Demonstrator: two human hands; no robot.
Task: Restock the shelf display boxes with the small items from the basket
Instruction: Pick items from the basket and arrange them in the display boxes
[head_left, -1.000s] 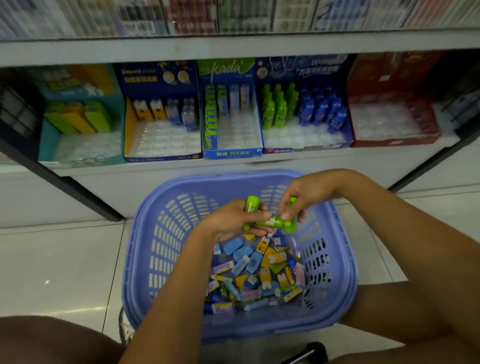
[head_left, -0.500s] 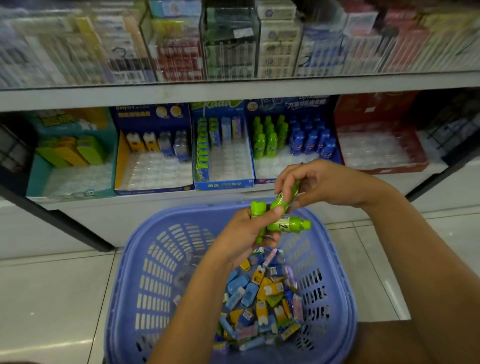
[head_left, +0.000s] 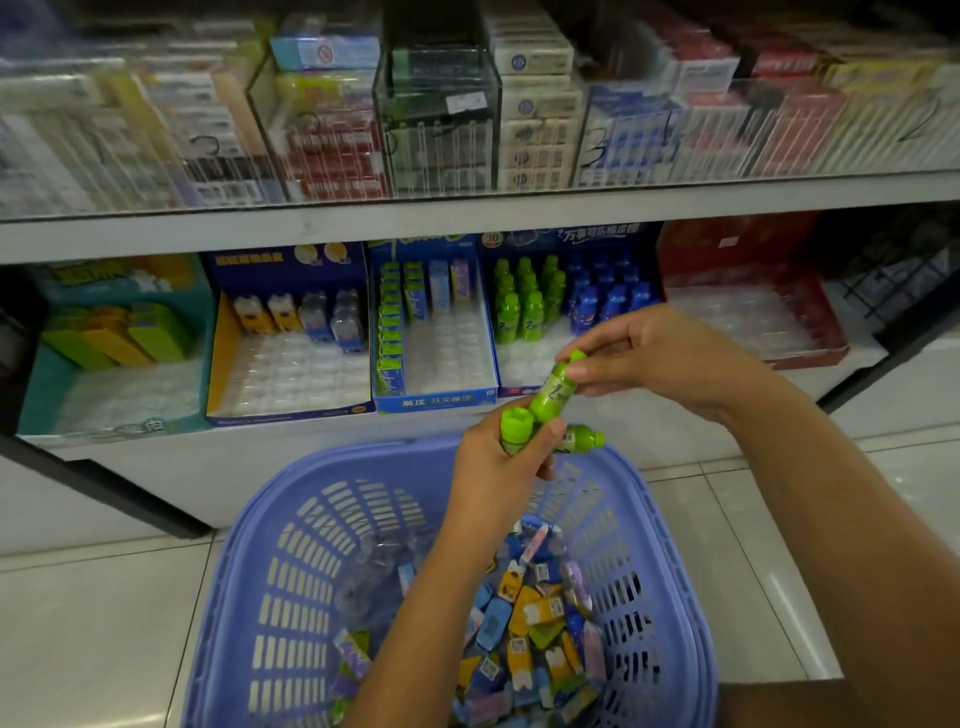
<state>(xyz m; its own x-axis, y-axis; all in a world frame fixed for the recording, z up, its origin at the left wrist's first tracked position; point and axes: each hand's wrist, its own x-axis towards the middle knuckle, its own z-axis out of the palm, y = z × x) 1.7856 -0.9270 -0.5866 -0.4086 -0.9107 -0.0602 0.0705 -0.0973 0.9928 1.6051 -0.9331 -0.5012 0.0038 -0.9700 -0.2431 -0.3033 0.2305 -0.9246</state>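
- Head view: the left hand (head_left: 498, 462) curls its fingers round two green bottles (head_left: 517, 430) above the purple basket (head_left: 249, 571).
- The right hand (head_left: 660, 358) pinches a third green bottle (head_left: 555, 389) just beside them, near the shelf box (head_left: 571, 238).

Lilac slatted basket (head_left: 249, 545) stood on the floor before the shelf, heap of small items (head_left: 530, 623) lay in its right half, tilted green bottle (head_left: 555, 392) was pinched in right hand (head_left: 649, 358), two green bottles (head_left: 516, 427) were gripped in left hand (head_left: 498, 467), display boxes (head_left: 434, 402) stood part-filled, stock in back rows.
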